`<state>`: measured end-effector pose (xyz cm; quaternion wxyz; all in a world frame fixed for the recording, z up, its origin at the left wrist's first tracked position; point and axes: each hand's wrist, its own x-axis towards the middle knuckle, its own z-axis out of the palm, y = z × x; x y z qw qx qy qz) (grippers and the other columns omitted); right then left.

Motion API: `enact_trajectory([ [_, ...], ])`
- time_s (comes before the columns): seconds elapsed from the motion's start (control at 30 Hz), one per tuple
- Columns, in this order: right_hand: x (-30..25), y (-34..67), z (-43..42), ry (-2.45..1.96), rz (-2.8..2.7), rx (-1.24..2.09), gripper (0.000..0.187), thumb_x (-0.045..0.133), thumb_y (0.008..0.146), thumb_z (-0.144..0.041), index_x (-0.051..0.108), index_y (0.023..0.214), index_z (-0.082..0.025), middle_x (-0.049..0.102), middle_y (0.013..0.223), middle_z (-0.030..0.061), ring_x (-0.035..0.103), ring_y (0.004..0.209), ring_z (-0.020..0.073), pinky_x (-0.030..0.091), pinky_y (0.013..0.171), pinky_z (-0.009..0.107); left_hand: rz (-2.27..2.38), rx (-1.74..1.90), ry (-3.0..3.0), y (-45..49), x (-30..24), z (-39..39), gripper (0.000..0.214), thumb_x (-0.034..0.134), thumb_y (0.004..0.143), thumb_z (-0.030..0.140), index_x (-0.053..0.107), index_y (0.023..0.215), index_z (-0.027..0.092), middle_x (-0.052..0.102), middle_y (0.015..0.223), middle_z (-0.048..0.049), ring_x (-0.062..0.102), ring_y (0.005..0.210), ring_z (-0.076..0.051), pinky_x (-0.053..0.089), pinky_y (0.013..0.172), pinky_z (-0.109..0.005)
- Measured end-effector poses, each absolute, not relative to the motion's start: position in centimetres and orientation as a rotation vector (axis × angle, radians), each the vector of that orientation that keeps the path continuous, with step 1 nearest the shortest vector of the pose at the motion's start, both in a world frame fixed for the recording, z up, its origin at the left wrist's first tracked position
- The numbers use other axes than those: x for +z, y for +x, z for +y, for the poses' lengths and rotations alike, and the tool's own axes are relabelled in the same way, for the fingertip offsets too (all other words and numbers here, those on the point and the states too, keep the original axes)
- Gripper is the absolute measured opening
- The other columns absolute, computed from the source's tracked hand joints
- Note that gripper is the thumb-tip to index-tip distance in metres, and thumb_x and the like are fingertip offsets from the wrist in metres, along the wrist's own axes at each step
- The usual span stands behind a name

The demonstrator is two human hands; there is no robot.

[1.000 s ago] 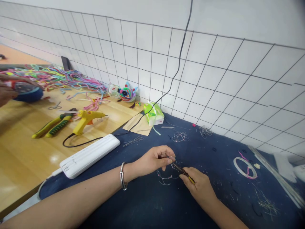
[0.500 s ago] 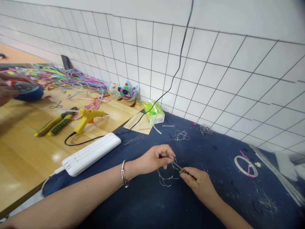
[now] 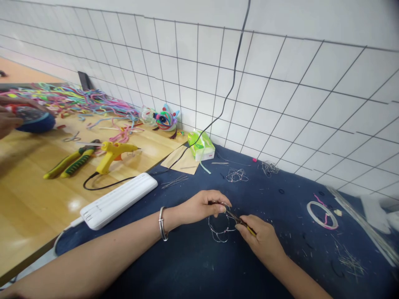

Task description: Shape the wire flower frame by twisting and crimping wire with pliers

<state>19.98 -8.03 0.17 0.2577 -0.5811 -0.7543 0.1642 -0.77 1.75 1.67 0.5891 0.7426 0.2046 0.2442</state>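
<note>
Between its thumb and fingers, my left hand (image 3: 204, 204) pinches the upper edge of a looped wire frame (image 3: 220, 236). The frame is a thin silvery ring with smaller loops around it, hanging below the fingers. My right hand (image 3: 263, 237) is closed around the yellow-and-dark handles of a pair of pliers (image 3: 235, 218). The jaws of the pliers reach the wire beside my left fingertips; whether they clamp it is too small to tell. Farther back on the dark blue cloth lies another looped wire piece (image 3: 237, 175).
A white power strip (image 3: 120, 201) lies left of my hands. Behind it are a yellow glue gun (image 3: 114, 155) and green-yellow pliers (image 3: 71, 160). A tissue pack (image 3: 201, 145) stands near the wall. Tape ring (image 3: 322, 215) and wire scraps (image 3: 350, 261) lie right. Another person's hand (image 3: 9, 122) holds a blue item.
The wire frame has turned slightly and shifted a little to the right in my left fingers. My right hand keeps its hold on the pliers, nearly in the same place.
</note>
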Motion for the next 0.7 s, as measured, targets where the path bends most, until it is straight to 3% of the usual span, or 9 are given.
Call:
enact_trajectory([
  [0.27, 0.04, 19.73, -8.37, -1.6, -2.096, 0.425, 0.019, 0.045, 0.087, -0.033, 0.058, 0.082, -0.02, 0.054, 0.071, 0.001, 0.05, 0.066, 0.0136, 0.04, 0.061, 0.025, 0.553, 0.63, 1.797, -0.51, 1.26, 1.37, 0.015, 0.049, 0.084, 0.026, 0.058, 0.083, 0.013, 0.053, 0.072, 0.0004, 0.048, 0.062, -0.008, 0.039, 0.059, -0.02],
  [0.7, -0.39, 20.04, -8.12, -1.548, -2.148, 0.38, 0.017, 0.046, 0.086, -0.032, 0.058, 0.089, -0.02, 0.056, 0.077, 0.0024, 0.052, 0.073, 0.0156, 0.043, 0.067, 0.028, 0.502, 0.677, 1.802, -0.61, 1.19, 1.77, 0.014, 0.052, 0.082, 0.022, 0.062, 0.088, 0.014, 0.057, 0.082, -0.0022, 0.051, 0.072, -0.01, 0.041, 0.068, -0.022],
])
